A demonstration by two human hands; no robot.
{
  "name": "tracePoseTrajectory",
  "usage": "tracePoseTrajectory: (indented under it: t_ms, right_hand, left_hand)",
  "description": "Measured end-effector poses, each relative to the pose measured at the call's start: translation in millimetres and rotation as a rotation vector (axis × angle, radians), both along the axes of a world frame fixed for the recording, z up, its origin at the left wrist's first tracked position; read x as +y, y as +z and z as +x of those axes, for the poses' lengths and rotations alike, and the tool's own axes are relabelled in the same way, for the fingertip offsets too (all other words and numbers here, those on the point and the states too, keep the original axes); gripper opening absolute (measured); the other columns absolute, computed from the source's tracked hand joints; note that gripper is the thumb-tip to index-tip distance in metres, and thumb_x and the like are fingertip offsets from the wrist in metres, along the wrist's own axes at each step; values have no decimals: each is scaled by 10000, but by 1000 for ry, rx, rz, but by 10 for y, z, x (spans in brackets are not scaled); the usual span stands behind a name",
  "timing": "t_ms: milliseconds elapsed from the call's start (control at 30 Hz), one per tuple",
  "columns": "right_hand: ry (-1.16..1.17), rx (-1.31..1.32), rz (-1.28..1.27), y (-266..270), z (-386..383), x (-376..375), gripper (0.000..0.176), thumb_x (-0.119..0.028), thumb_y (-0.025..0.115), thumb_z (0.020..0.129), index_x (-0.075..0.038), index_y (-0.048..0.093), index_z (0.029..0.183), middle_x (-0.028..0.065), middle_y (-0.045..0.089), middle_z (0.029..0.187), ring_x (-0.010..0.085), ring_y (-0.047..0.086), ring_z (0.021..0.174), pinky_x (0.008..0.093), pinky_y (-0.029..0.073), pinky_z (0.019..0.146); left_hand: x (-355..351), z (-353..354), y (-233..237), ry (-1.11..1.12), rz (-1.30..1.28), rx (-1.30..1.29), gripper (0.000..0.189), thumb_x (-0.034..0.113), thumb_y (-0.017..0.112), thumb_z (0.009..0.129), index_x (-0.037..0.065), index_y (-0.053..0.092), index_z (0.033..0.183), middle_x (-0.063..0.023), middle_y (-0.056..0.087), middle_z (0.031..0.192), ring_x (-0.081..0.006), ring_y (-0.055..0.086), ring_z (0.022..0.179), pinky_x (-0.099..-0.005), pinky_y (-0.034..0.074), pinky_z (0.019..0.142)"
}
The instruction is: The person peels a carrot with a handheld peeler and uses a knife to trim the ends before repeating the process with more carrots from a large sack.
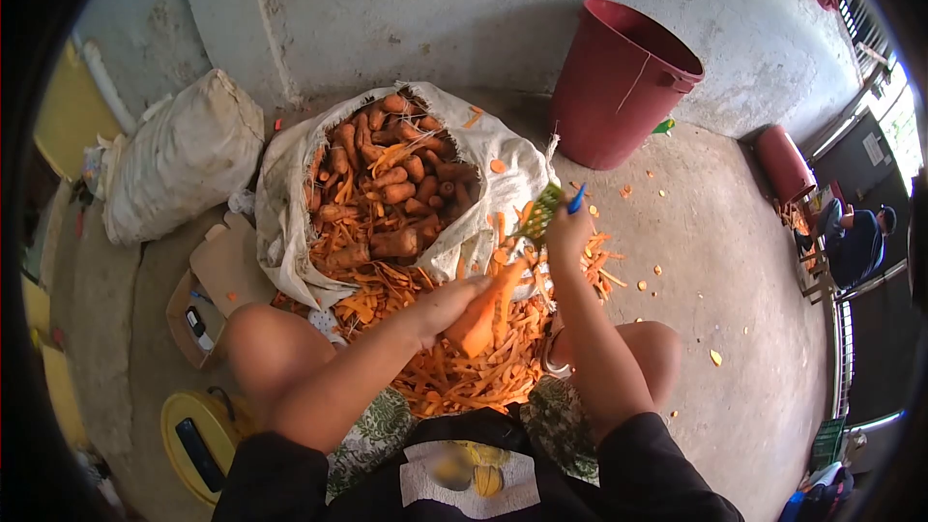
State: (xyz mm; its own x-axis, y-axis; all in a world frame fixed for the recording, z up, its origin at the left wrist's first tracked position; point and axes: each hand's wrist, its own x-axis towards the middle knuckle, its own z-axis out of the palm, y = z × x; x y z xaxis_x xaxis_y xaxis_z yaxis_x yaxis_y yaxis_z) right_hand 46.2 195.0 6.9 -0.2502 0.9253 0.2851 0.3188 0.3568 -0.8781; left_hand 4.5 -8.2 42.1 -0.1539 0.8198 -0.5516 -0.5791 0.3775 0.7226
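My left hand (452,307) is closed around a peeled, bright orange carrot (476,325), which points up and to the right over the peelings. Above and right of it, my right hand (570,235) grips a blue-handled tool (577,199) with a flat, speckled green part; its exact kind I cannot tell. The green part is near the carrot's far end. Long carrot peelings (483,377) are heaped between my legs. Just beyond, a white woven sack (498,150) lies open, full of unpeeled carrots (396,188) with some peelings among them.
A tall maroon bin (609,87) stands by the wall. At left are a stuffed white sack (188,155), an opened cardboard box (232,266) and a yellow container (184,435). Carrot scraps dot the concrete floor (735,261). A person (860,246) sits far right near another bin (783,164).
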Motion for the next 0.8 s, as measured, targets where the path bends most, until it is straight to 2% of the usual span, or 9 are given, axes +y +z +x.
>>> tracePoseTrajectory:
  t_ms: [133, 267, 400, 467, 500, 567, 600, 667, 800]
  right_hand:
    - [54, 106, -152, 201, 40, 10, 244, -167, 493, 853, 24, 504, 701, 38, 471, 519, 116, 413, 463, 303, 326, 444]
    - [399, 185, -282, 554, 75, -756, 234, -193, 496, 863, -5, 543, 732, -40, 425, 519, 52, 367, 438, 230, 275, 397]
    - [368, -42, 76, 412, 109, -950, 218, -188, 514, 852, 15, 523, 774, 48, 471, 536, 107, 402, 455, 266, 319, 420]
    - [282, 37, 229, 240, 23, -691, 227, -191, 514, 850, 31, 536, 811, 133, 490, 554, 159, 421, 463, 318, 342, 451]
    - [131, -88, 49, 320, -3, -456, 164, -158, 508, 832, -6, 546, 784, 163, 531, 578, 281, 514, 490, 362, 387, 474]
    - [-34, 64, 157, 198, 20, 111, 210, -168, 494, 850, 6, 559, 752, 99, 532, 552, 167, 482, 472, 323, 364, 451]
    - [-111, 107, -115, 227, 39, 290, 222, -165, 494, 855, 14, 554, 738, 64, 491, 521, 134, 448, 468, 306, 354, 455]
    - [-39, 265, -128, 328, 60, 260, 225, -166, 503, 854, 20, 549, 736, 35, 455, 508, 100, 421, 475, 278, 343, 458]
    - [294, 195, -58, 701, 62, -658, 183, -137, 488, 857, 3, 547, 756, 21, 503, 580, 89, 422, 469, 274, 334, 438]
  left_hand:
    - [-26, -56, -48, 45, -5, -169, 410, 361, 381, 899, 12, 451, 1102, -97, 586, 914, -169, 610, 747, -325, 521, 640]
    - [-29, -154, -94, 77, 134, -297, 387, 344, 380, 895, 21, 462, 1093, -96, 586, 895, -186, 609, 758, -330, 521, 648]
    - [16, -86, -177, 225, 103, -118, 301, 273, 377, 889, 29, 494, 1021, -84, 587, 868, -178, 606, 739, -314, 518, 616]
    - [-4, -41, -132, -44, 113, 159, 323, 296, 354, 903, 20, 499, 990, -81, 585, 847, -184, 609, 725, -298, 516, 604]
    - [-26, 18, 47, -45, -42, 85, 360, 323, 334, 915, 9, 484, 1004, -82, 582, 825, -189, 612, 704, -310, 516, 613]
    - [-59, 87, 21, -19, -1, 11, 373, 331, 325, 919, 7, 474, 1027, -91, 581, 826, -191, 612, 693, -317, 515, 617]
    - [-69, 100, 10, 9, 41, -65, 386, 339, 317, 922, 5, 465, 1050, -100, 580, 827, -193, 613, 683, -323, 515, 621]
    - [-65, 38, -71, 19, 115, -117, 366, 320, 316, 925, 23, 451, 1090, -106, 575, 854, -193, 612, 710, -338, 515, 633]
    - [-51, -102, -134, 265, 38, -297, 345, 297, 299, 928, 38, 456, 1094, -92, 576, 905, -195, 603, 778, -341, 517, 671]
